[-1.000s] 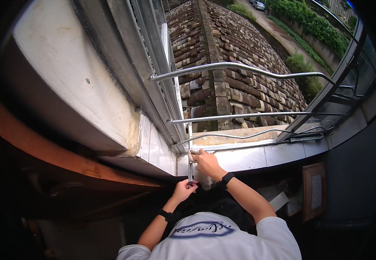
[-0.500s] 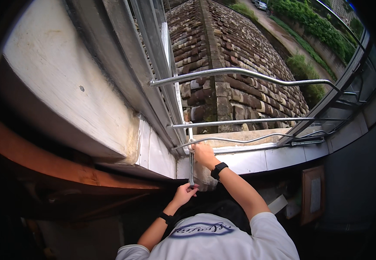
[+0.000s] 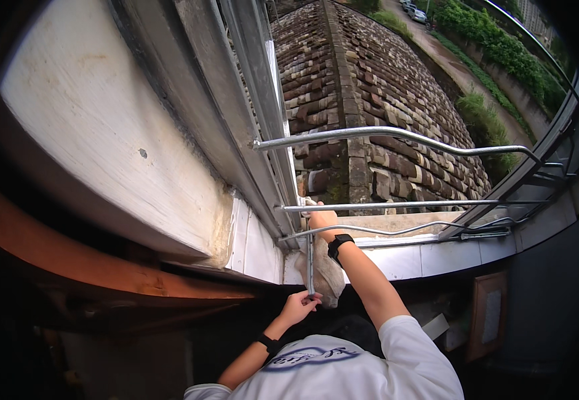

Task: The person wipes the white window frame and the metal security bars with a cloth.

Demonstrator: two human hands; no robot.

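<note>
My left hand pinches the lower end of a slim grey metal bar that stands out from the window toward me. Up at the window frame, my right hand is closed on a pale, greyish cloth. A bunched bit of the cloth shows past its fingers against the frame's left upright, and the rest hangs down over the white tiled sill beside the bar. The right hand reaches between the horizontal metal guard bars, and one of them crosses in front of it.
A bent upper guard bar spans the opening. To the left are the metal window frame, a pale wall and an orange-brown curved edge. Outside lies a tiled roof. A wooden-framed panel stands low at the right.
My right hand has moved up and outward past the guard bars with the cloth, and more of the cloth shows hanging. My left hand keeps its pinch on the bar. The view has shifted slightly.
</note>
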